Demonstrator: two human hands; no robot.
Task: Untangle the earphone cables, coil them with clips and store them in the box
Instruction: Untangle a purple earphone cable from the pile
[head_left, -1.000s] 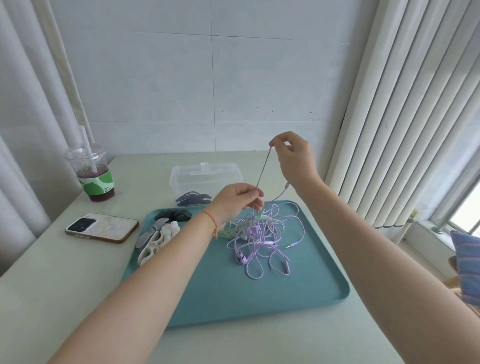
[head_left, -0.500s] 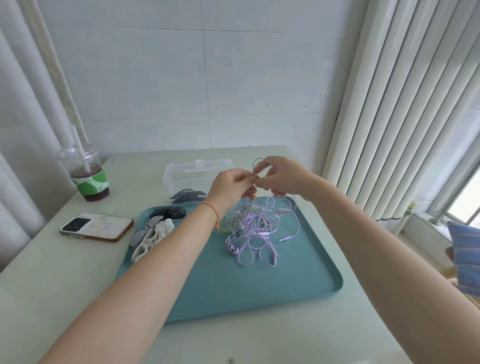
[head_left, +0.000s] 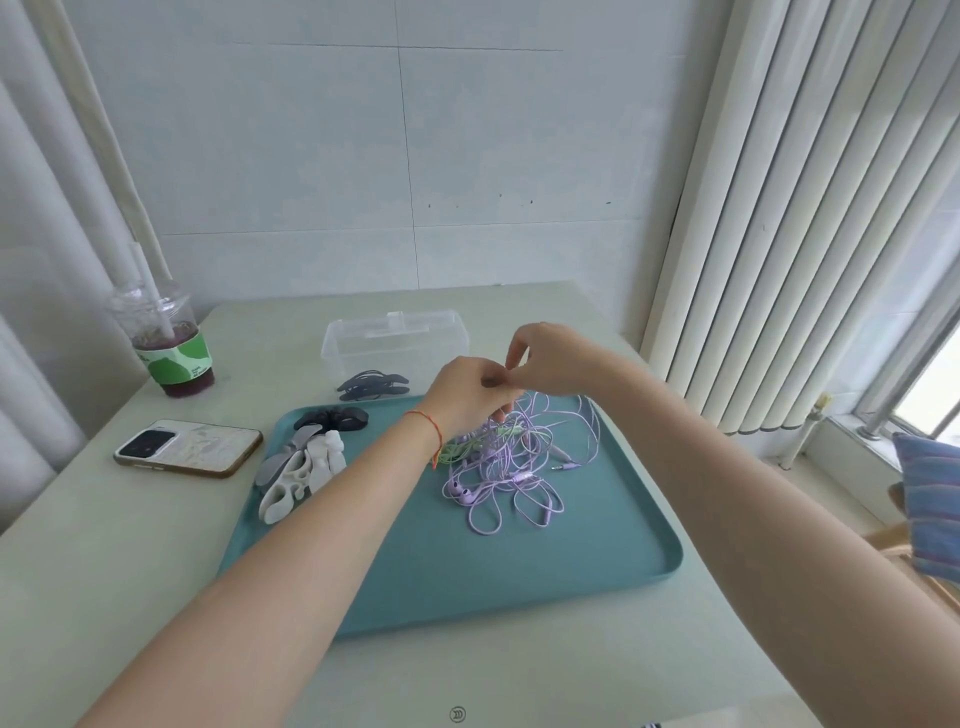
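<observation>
A tangle of purple earphone cables (head_left: 511, 462), with a green cable mixed in, lies on a teal tray (head_left: 498, 566). Just above the tangle my left hand (head_left: 470, 395) and my right hand (head_left: 550, 364) meet, both pinching a cable strand between their fingertips. White clips (head_left: 301, 475) and black clips (head_left: 332, 418) lie on the tray's left side. More dark clips (head_left: 374, 387) sit beyond the tray's far edge. Behind them stands a clear plastic box (head_left: 397, 340), open and with nothing inside.
A phone (head_left: 187, 447) lies face down left of the tray. A plastic cup with a purple drink and a straw (head_left: 166, 348) stands at the far left. Vertical blinds (head_left: 810, 208) hang along the right table edge, a tiled wall behind.
My right hand has dropped from its raised position, where it stretched a cable upward, down to my left hand. Both now pinch close together over the tangle.
</observation>
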